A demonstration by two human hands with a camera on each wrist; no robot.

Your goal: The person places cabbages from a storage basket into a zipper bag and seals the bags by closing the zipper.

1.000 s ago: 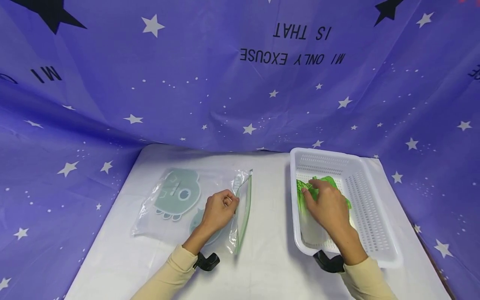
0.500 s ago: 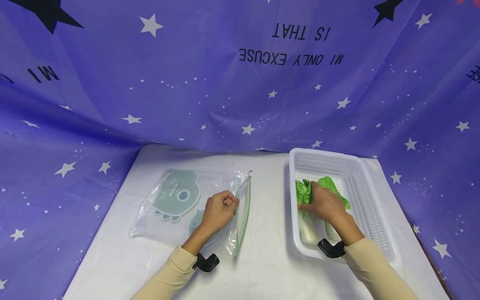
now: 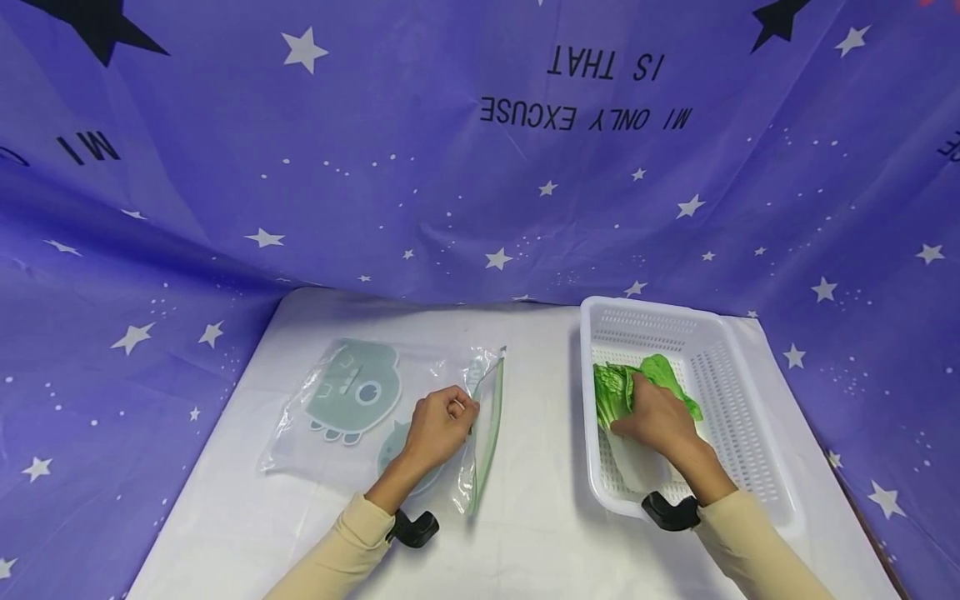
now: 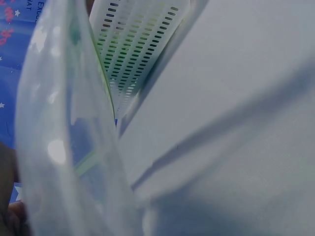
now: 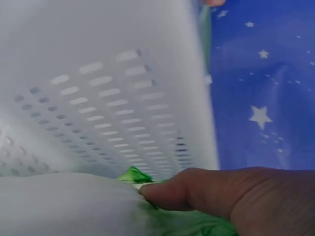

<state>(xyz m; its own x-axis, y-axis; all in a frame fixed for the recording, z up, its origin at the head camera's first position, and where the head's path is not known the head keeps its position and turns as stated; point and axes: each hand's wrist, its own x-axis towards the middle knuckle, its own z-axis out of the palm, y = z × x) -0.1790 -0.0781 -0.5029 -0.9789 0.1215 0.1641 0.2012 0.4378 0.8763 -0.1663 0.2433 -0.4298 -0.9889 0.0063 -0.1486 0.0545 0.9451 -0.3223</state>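
Observation:
In the head view my left hand (image 3: 438, 425) pinches the mouth edge of a clear zip bag (image 3: 352, 392) with green cartoon prints, which lies flat on the left of the table. Its green-edged opening faces right and stands slightly apart; the left wrist view shows the raised film (image 4: 44, 147) up close. My right hand (image 3: 660, 421) reaches into a white basket (image 3: 590, 433) and grips a Chinese cabbage (image 3: 613, 396) with crinkled green leaves and a thick white stalk. From the right wrist, the thumb (image 5: 172, 191) presses on the cabbage's white stalk (image 5: 64, 201). The other fingers are hidden.
More broad green leaves (image 3: 660, 371) lie in the basket, right of the held cabbage. Tall slotted walls surround them. White cloth (image 3: 536, 433) covers the table between bag and basket. A purple star-patterned curtain (image 3: 450, 208) rises behind and at both sides.
My right hand has gone from spread fingers over the leaves to gripping the cabbage, whose white end has swung slightly right. The left hand and the bag have hardly moved.

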